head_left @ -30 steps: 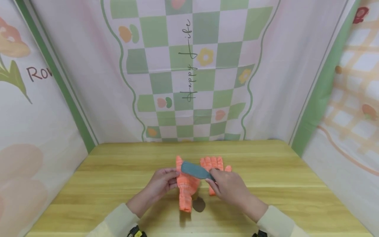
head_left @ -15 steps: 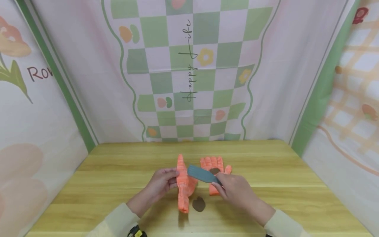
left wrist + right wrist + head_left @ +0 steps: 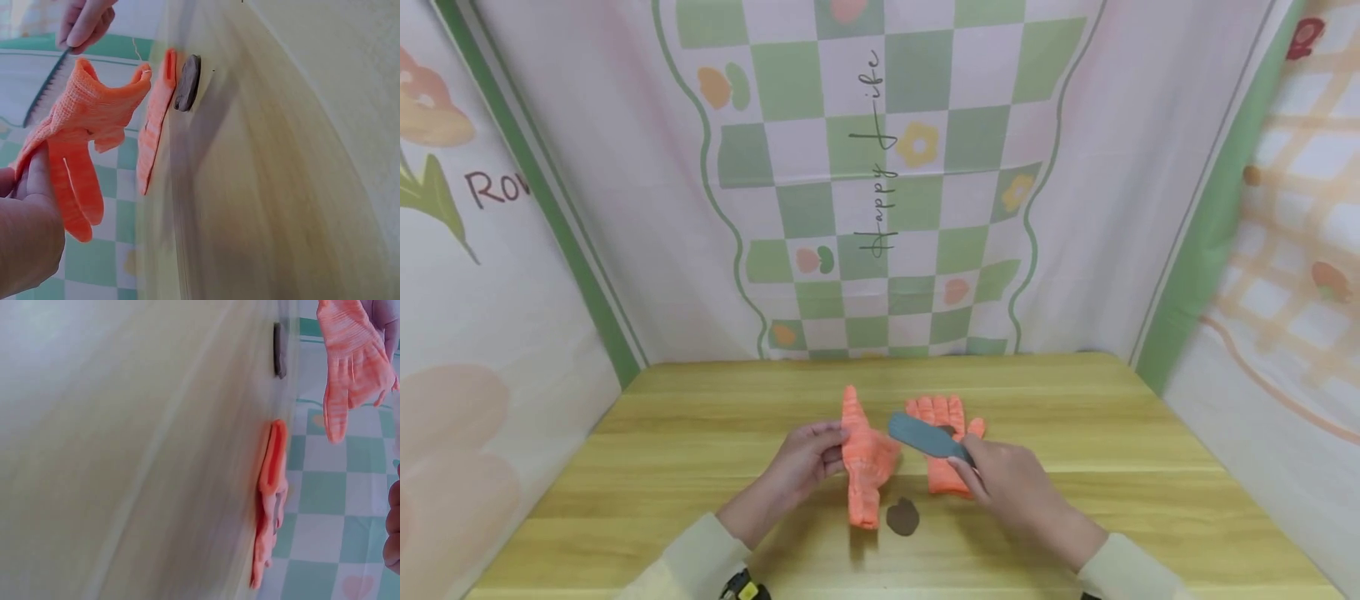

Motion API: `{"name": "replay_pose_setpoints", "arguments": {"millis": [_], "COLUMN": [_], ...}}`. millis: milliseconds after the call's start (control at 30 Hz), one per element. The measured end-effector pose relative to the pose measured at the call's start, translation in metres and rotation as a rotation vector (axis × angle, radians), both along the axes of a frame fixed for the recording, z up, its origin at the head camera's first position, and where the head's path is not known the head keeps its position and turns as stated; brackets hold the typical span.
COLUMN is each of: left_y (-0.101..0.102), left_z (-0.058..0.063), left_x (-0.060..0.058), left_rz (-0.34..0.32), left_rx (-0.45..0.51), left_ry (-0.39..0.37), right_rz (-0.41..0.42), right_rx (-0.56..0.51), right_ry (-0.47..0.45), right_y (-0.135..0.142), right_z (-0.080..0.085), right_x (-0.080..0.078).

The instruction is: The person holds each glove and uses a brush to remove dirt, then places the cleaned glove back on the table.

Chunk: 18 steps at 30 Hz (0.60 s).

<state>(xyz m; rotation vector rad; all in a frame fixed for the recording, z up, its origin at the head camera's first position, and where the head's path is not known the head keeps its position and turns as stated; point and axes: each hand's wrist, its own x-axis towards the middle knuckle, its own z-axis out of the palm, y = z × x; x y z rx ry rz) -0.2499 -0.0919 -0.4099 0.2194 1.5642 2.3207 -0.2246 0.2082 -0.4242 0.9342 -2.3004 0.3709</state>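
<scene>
In the head view my left hand (image 3: 797, 467) pinches an orange knitted glove (image 3: 865, 458) by its side, holding it up off the table with its cuff toward me. My right hand (image 3: 1015, 479) grips the end of a teal brush (image 3: 925, 436), just right of the raised glove. Pale bristles show along the brush's underside in the left wrist view. A second orange glove (image 3: 947, 481) lies flat beneath the brush, fingers pointing away, with a dark brown patch partly covered by the brush. Between the gloves, nearer me, lies a flat dark brown piece (image 3: 903, 517).
The wooden table (image 3: 700, 417) carries these things near its middle. At its far edge hangs a green-and-white checked cloth (image 3: 917, 242), with printed cloth walls to the left and right. A loose thread (image 3: 137, 49) hangs at the held glove's cuff.
The brush has moved right, off the raised glove and over the flat one, along with my right hand. The raised glove has turned somewhat in my left hand.
</scene>
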Motion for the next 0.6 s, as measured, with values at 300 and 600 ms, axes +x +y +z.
{"name": "replay_pose_setpoints", "arguments": {"millis": [300,600], "left_y": [-0.001,-0.001], "left_z": [0.002,0.004], "left_x": [0.001,0.003], "left_rz": [-0.019,-0.014], "left_rx": [-0.012,-0.001], "left_ry": [0.007,0.003], "right_rz": [0.082,0.098], "right_rx": [-0.041,-0.007], "right_ry": [0.039,0.068], "right_y": [-0.019,-0.029], "right_z": [0.006,0.001], "right_x": [-0.001,0.000]}}
